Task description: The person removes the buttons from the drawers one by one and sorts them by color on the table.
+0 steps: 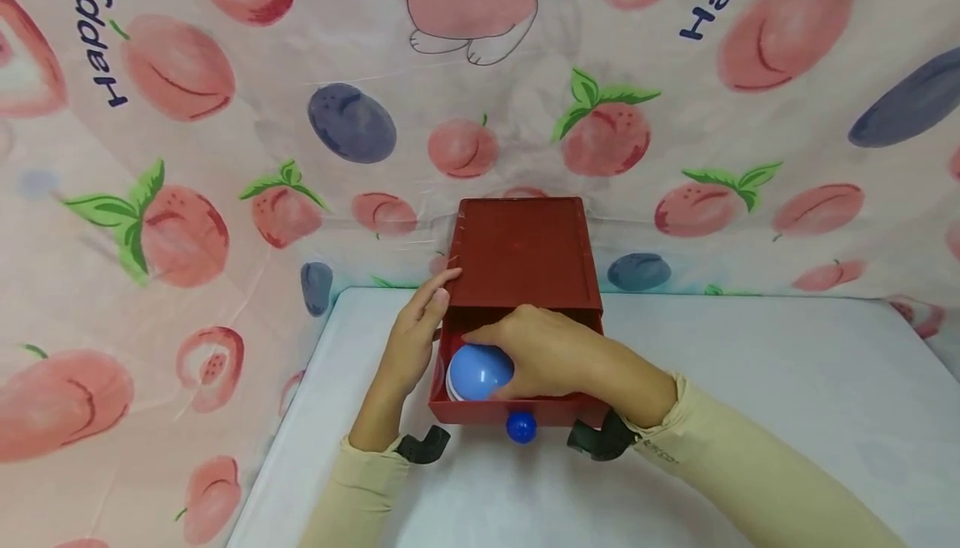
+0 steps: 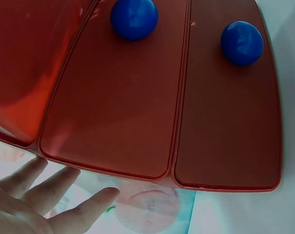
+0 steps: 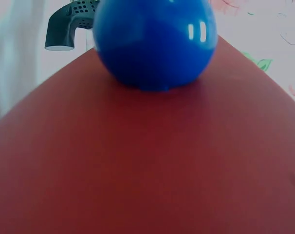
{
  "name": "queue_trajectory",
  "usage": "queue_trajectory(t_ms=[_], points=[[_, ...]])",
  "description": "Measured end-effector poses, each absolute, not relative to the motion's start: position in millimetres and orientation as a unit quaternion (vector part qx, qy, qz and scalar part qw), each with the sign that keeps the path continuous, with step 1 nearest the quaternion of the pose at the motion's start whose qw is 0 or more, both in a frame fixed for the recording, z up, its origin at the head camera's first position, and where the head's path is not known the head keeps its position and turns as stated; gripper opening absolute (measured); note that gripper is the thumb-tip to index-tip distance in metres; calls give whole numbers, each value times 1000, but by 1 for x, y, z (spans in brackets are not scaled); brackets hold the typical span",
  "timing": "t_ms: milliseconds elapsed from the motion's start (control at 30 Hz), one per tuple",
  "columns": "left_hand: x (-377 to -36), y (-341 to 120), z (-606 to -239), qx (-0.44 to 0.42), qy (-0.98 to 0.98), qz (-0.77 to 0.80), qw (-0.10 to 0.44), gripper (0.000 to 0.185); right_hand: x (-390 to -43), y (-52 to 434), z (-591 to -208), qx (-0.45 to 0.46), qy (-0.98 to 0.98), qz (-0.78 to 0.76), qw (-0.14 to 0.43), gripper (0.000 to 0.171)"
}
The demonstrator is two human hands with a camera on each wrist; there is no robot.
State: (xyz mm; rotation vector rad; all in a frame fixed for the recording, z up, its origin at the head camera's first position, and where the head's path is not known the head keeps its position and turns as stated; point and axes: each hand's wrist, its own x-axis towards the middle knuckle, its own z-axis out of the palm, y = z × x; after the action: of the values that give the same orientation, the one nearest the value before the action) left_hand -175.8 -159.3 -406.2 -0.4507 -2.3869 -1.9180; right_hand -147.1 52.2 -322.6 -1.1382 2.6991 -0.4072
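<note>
Over on the left, left hand [image 1: 411, 340] flat against the side of the red drawer cabinet [image 1: 522, 252], fingers straight and relaxed, steadying rather than gripping; same straight fingers [image 2: 64, 187] visible in the left wrist view beside the red fronts. At centre, top drawer [image 1: 517, 411] pulled out toward the person, blue knob [image 1: 521, 427] on its front facing the near table edge. Inside the drawer, blue ball-shaped object [image 1: 477, 371], white showing at its lower left edge, sitting toward the left half. Right hand [image 1: 551, 352] curled over it from the right, fingers wrapped round its top, grasping. Judging by this: drawer already open, object at the drawer and in hand, grip not yet let go, drawer not yet shut. Object round, so no clear long axis; domed blue side up. Drawer's long axis running from the person toward the fruit-print backdrop [image 1: 172, 73]. White table [image 1: 787, 381] spreading away to the right.
</note>
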Motion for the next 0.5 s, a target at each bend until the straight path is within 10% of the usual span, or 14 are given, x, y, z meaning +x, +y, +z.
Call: queue_trajectory(t_ms=[500], points=[[-176, -159, -406, -140, -777, -614, 25, 40, -151, 51, -327, -364, 910, -175, 89, 68]])
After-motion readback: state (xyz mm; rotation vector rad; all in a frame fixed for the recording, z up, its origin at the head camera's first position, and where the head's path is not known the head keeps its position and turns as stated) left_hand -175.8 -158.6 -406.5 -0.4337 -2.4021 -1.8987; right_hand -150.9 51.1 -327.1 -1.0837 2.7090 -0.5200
